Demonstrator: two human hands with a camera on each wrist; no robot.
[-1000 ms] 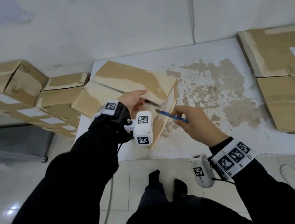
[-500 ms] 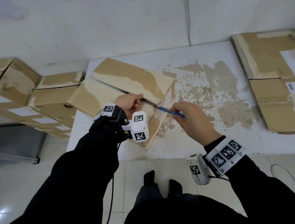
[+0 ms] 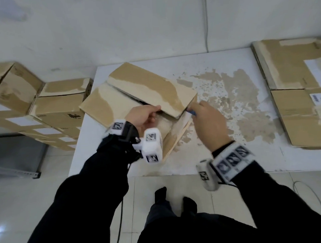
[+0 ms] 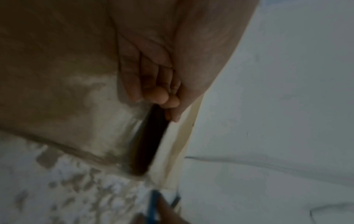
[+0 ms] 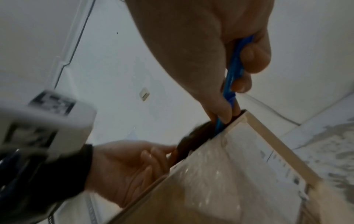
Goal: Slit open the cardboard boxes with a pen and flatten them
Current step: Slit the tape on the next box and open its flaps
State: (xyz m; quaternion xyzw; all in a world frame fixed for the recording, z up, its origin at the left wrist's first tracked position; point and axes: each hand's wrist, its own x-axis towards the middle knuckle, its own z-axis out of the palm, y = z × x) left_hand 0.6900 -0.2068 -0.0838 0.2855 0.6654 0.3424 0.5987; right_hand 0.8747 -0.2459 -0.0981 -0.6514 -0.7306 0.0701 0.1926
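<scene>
Surface (image 3: 231,158), white with patchy brown scuffing, carries the cardboard box (image 3: 154,88) at its left part. Stacked boxes (image 3: 59,105) stand left of the left hand; flattened cardboard (image 3: 303,115) lies well right of the right hand. Box top seam gapes between both hands. Left hand (image 3: 143,116) grips the near flap edge, fingers (image 5: 153,153) curled into the dark slit. Right hand (image 3: 209,123) pinches the blue pen (image 5: 232,72), fingers wrapped round its barrel, tip down in the seam at the box's right corner.
</scene>
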